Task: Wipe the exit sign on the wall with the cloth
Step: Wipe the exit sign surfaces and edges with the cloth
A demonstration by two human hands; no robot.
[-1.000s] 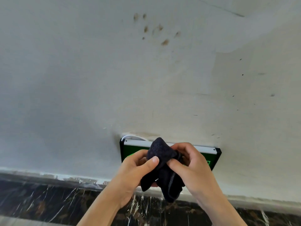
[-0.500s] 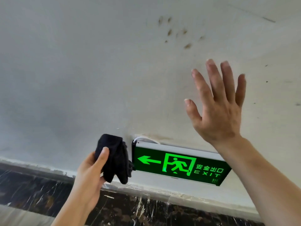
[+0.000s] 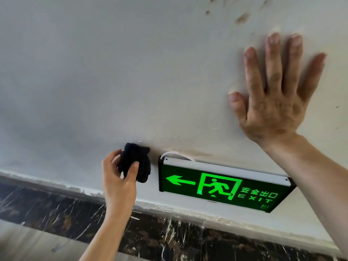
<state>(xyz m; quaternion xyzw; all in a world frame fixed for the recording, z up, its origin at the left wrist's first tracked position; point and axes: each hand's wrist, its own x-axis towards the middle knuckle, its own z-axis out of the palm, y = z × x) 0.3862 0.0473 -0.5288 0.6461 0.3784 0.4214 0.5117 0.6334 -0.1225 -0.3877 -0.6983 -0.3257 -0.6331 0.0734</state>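
Observation:
A lit green exit sign (image 3: 222, 187) with a black frame, an arrow, a running figure and the word EXIT hangs low on the white wall. A bunched black cloth (image 3: 137, 161) is gripped in my left hand (image 3: 118, 178), just left of the sign's left end and apart from it. My right hand (image 3: 273, 95) lies flat on the wall above the sign's right half, fingers spread, holding nothing. The sign's whole face is in view except its right end behind my right forearm.
A white cable (image 3: 175, 154) loops out of the wall above the sign's top left corner. Below the sign runs a dark marble skirting (image 3: 75, 213) with white paint splashes. Brown stains (image 3: 242, 17) mark the wall at the top.
Both hands held the cloth over the sign a second ago. My right hand let go and rose to press flat on the wall; my left carried the cloth off to the sign's left.

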